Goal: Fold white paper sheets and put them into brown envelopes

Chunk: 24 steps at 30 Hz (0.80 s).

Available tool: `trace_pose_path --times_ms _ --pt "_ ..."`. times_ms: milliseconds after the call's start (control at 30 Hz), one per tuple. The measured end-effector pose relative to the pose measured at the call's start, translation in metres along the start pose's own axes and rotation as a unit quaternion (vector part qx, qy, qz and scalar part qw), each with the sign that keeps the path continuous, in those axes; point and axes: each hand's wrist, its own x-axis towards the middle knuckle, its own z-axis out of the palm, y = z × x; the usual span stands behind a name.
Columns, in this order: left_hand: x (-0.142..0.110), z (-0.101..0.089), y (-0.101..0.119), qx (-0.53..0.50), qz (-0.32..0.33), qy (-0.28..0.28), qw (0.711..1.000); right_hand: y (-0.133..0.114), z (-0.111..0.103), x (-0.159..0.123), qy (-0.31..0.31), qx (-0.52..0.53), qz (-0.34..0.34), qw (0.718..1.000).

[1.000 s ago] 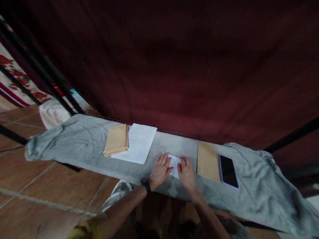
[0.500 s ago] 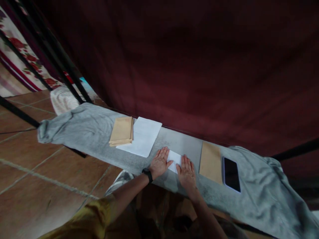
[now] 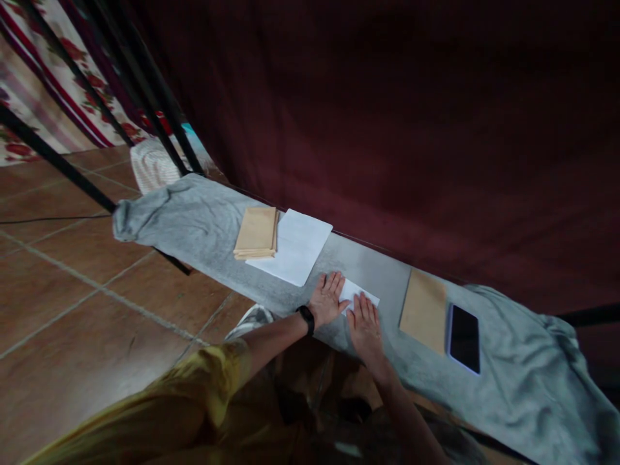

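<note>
Your left hand (image 3: 327,301) and right hand (image 3: 365,323) lie palm-down, fingers outstretched, on a small white paper (image 3: 355,289); it rests on grey cloth (image 3: 371,263); white sheets (image 3: 305,248) lie leftward, brown paper (image 3: 423,311) rightward. A phone (image 3: 464,339) lies beyond.

head view | looks forward and down from above | grey cloth (image 3: 371,261) close below | red curtain (image 3: 387,148) beyond

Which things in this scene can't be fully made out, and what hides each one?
All in the head view:
- Small white paper: partly covered by the left hand and right hand.
- Large white sheet: left part under the brown paper stack.
- Dark red cloth: cut off by the top edge.
</note>
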Motion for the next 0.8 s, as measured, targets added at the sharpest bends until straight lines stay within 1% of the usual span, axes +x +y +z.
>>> trace_pose_path --times_ms 200,267,400,467,533,633,733,800 --pt "0.001 -0.004 0.001 0.012 0.027 0.018 0.999 0.004 0.001 -0.003 0.009 -0.014 0.051 0.999" --pt "0.002 -0.007 0.000 0.013 0.054 0.018 0.998 0.006 0.001 -0.004 0.012 -0.016 0.059 0.998" --pt "0.000 -0.008 -0.001 -0.009 0.126 0.003 0.992 0.007 0.002 -0.005 0.030 -0.020 0.059 0.998" --pt "-0.001 -0.005 -0.001 -0.027 0.140 -0.002 0.990 0.006 0.001 -0.005 0.037 -0.023 0.055 0.998" --pt "-0.001 -0.001 -0.002 -0.039 0.135 -0.002 0.990 0.005 0.001 -0.004 0.037 -0.029 0.060 0.997" --pt "0.005 0.002 -0.005 -0.050 0.107 -0.005 0.993 0.004 -0.001 -0.002 0.031 -0.036 0.076 0.996" --pt "0.015 0.001 -0.012 -0.055 0.075 -0.005 0.996 0.004 -0.003 -0.001 0.028 -0.035 0.088 0.995" --pt "0.019 0.000 -0.018 -0.055 0.068 -0.003 0.996 0.006 -0.005 -0.001 0.026 -0.036 0.095 0.994"
